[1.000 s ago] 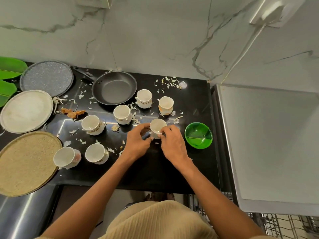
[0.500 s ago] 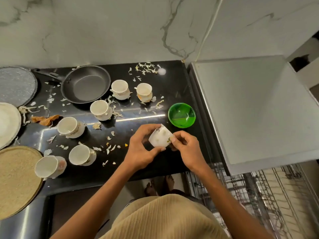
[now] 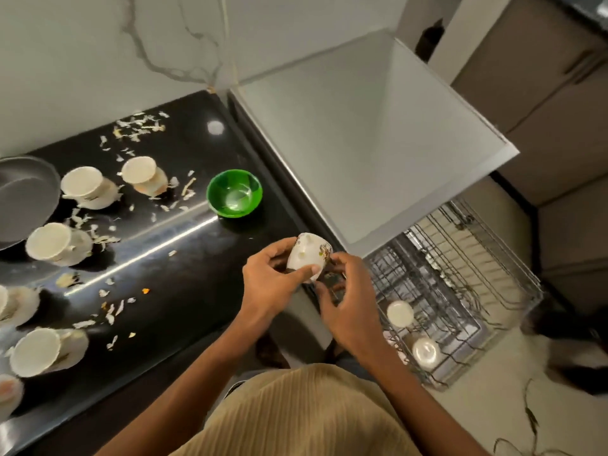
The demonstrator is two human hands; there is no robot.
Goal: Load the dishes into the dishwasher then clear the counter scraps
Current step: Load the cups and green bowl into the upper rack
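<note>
While tilted above the black desk edge, a white patterned ceramic cup was gripped by both hands: left, right.

A white marble wall with grey veins stood at twelve o'clock. Beige flat-fronted cabinets filled two o'clock, and a pale tiled floor lay at four o'clock.

Head view, steeply down, close
</note>
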